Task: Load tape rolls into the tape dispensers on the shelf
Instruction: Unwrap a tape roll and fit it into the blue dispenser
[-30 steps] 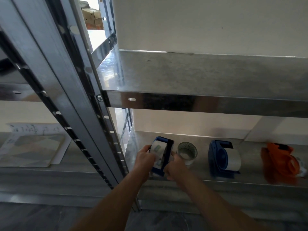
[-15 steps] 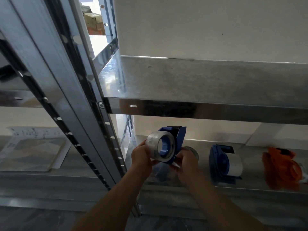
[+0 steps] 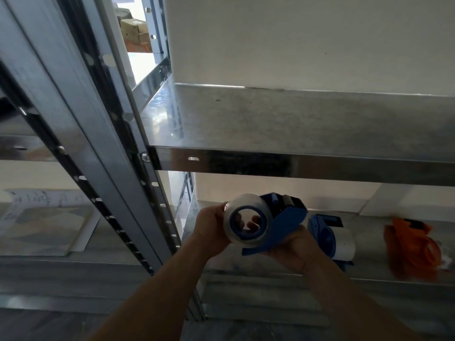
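Grips the clear tape roll (image 3: 248, 219) in the left hand (image 3: 209, 232), fingers curled round it. Cradles the blue dispenser (image 3: 286, 221) in the right hand (image 3: 294, 252), fingers wrapped under its base. Holds roll against dispenser, up in front of the lower shelf (image 3: 369, 275). Behind, on that shelf: a second blue dispenser (image 3: 330, 239), an orange dispenser (image 3: 411, 244).

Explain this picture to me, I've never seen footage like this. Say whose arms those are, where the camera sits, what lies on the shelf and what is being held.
No machine here: a person works bare-handed, filmed by one wide-angle camera worn on their head, looking down. The left hand grips a clear tape roll; the right hand holds a blue tape dispenser against it, in front of the lower metal shelf. On that shelf lie a second blue dispenser with a white roll and, further right, an orange dispenser.
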`<state>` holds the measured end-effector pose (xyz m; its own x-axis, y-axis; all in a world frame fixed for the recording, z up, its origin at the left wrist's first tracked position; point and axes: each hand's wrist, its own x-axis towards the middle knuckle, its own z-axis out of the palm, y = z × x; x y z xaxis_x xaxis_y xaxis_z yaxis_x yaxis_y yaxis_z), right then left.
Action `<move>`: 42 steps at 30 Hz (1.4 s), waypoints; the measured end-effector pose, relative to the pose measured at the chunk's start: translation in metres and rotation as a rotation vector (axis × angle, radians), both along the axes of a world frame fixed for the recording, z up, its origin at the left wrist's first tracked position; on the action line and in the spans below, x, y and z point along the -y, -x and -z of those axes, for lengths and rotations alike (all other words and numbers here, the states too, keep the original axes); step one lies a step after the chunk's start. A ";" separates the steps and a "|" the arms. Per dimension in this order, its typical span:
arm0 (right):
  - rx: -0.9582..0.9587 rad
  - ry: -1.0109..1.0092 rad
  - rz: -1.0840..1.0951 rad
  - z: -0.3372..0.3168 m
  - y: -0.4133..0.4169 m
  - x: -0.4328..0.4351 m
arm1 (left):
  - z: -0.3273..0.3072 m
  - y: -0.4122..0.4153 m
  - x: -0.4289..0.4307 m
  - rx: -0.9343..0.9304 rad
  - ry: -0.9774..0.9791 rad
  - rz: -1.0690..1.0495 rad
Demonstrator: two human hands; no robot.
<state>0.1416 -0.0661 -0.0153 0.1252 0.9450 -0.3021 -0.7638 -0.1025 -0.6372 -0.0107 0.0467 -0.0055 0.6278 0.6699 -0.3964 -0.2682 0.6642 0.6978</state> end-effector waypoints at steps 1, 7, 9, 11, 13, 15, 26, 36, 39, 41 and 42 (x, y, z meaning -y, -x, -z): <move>0.004 -0.028 -0.017 -0.001 -0.001 0.000 | 0.001 -0.002 -0.003 -0.007 -0.014 -0.007; 0.153 0.000 -0.049 0.003 -0.006 -0.003 | 0.006 -0.009 -0.015 -0.273 -0.083 -0.001; 0.295 0.022 -0.026 0.004 -0.004 -0.003 | 0.001 -0.009 -0.017 -0.341 -0.107 -0.011; 0.471 0.043 -0.014 0.002 -0.005 -0.003 | -0.002 -0.006 -0.021 -0.374 -0.122 -0.005; 0.604 0.042 0.017 -0.002 -0.003 -0.001 | -0.004 -0.005 -0.025 -0.379 -0.145 0.042; 0.634 0.006 0.005 -0.004 -0.003 -0.002 | -0.006 -0.007 -0.026 -0.394 -0.172 0.070; 0.821 -0.147 0.025 0.006 0.002 -0.006 | -0.008 -0.013 -0.034 -0.392 -0.177 0.065; 0.805 -0.144 0.052 0.008 0.001 -0.004 | -0.008 -0.017 -0.032 -0.336 -0.109 0.120; 0.854 -0.152 0.060 0.011 0.000 -0.004 | -0.007 -0.018 -0.032 -0.349 -0.121 0.110; 0.860 -0.145 0.061 0.011 -0.001 -0.004 | -0.008 -0.018 -0.032 -0.354 -0.140 0.109; 0.866 -0.148 0.059 0.011 -0.001 -0.004 | -0.009 -0.018 -0.032 -0.357 -0.149 0.110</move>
